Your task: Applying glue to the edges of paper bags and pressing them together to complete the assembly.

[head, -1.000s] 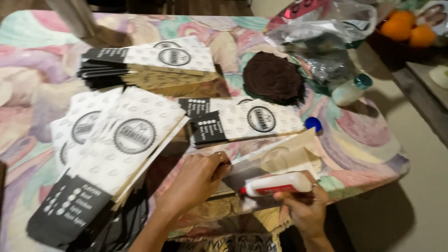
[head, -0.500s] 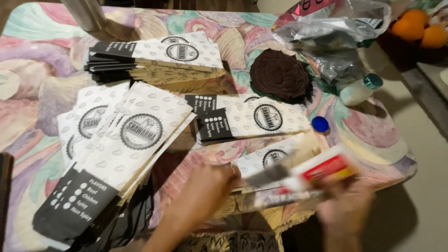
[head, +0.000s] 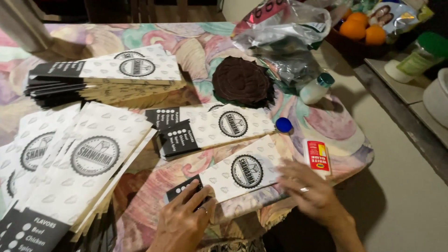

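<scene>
1. A fanned bag pile (head: 70, 172) lies at the table's left edge: white paper with a round black stamp and a black end strip.
2. A second stack (head: 112, 77) sits farther back, its black ends pointing left.
3. The table (head: 196, 44) carries a pastel shell-patterned cloth.
4. The left hand (head: 184, 219) lies palm down, fingers spread a little, pressing the black end of the near bag (head: 233, 175). It grips nothing.
5. That bag lies flat near the table's front edge, between the two hands, slanting up to the right.
6. Just behind it, another bag pair (head: 214, 130) lies at the same slant, black end to the left.
7. A dark brown round mat (head: 241, 80) sits behind those, at mid-table.
8. A blue cap (head: 283, 124) rests just beside the right end of the bag pair.
9. The right hand (head: 310, 191) is flat and open, fingers on the near bag's right end, holding nothing; a ring shows on one finger.
10. A glue bottle (head: 317, 157), white with a red label, lies just beyond the right hand's fingertips, apart from them.
11. A small white bottle (head: 316, 87) with a teal cap lies farther back, against crumpled plastic bags (head: 284, 37).
12. Oranges (head: 363, 28) sit off the table at the far right.
</scene>
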